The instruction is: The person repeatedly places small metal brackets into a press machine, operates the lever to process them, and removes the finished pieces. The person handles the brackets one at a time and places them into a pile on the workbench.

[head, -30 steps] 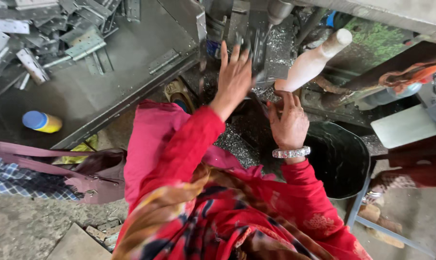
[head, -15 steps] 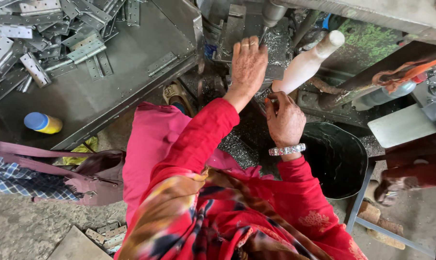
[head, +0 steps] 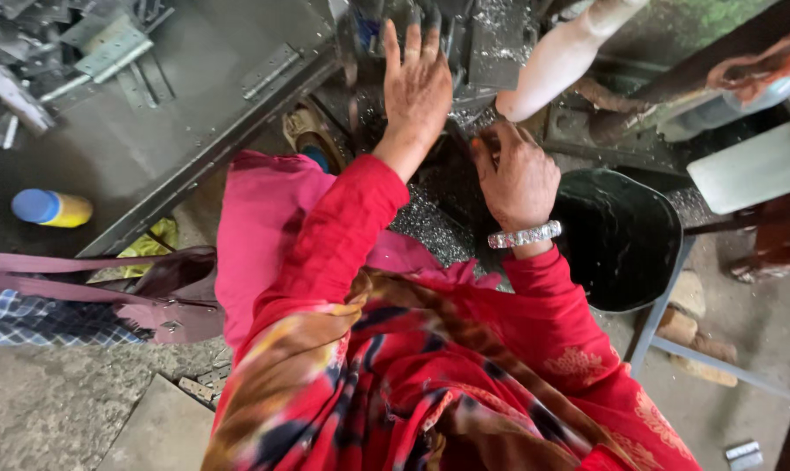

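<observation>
Fingers (head: 393, 44) of the left hand (head: 417, 92) are extended and slightly spread, palm down, reaching up to the dark machine body (head: 412, 17) at the top of the view. The fingertips lie against or just over that machine; contact cannot be confirmed because of blur. The left hand holds nothing visible.

The right hand (head: 517, 179) is curled, fingers bent inward and pressed together around a small dark part (head: 491, 139) at the machine base. The part is mostly hidden by the fingers, so its shape cannot be told. A silver bracelet (head: 524, 235) sits on the right wrist.

A long white lever handle (head: 556, 61) slants from the top right down to a rounded end just above the right hand, near it but not gripped.

Metal shavings (head: 425, 227) cover the surface below both hands. A black bucket (head: 626, 235) stands just right of the right hand. To the left, a grey metal tray (head: 150, 157) carries flat metal hinges (head: 107, 48) in its upper corner and 1 blue-capped yellow bottle (head: 53, 208) at its lower left. A maroon bag strap (head: 98, 266) lies below the tray.
</observation>
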